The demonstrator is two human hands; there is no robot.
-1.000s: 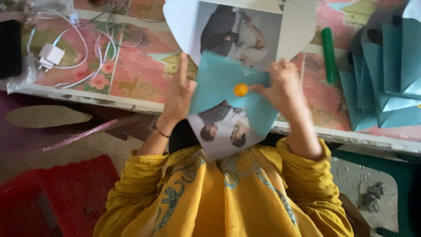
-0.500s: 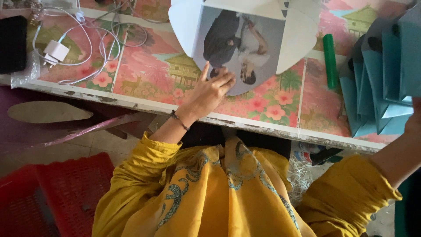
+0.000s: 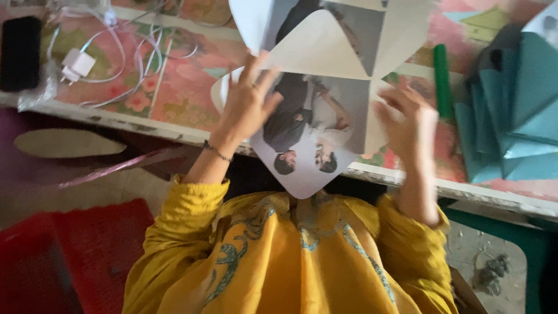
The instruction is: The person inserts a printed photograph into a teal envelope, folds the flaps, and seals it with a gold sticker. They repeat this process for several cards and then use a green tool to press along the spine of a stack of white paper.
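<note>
Now the left hand point(image 3: 247, 102) presses spread fingers flat on a white photo-printed envelope point(image 3: 317, 125). Blurred, the right hand point(image 3: 407, 119) hovers open beside its flap, holding nothing; teal envelopes point(image 3: 511, 116) lie beyond its fingertips.

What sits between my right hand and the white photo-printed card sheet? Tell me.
Nothing visible. The right hand hangs blurred at the edge of the white photo-printed card sheet; the left hand already presses on it. The green marker lies beyond, aside.
</note>
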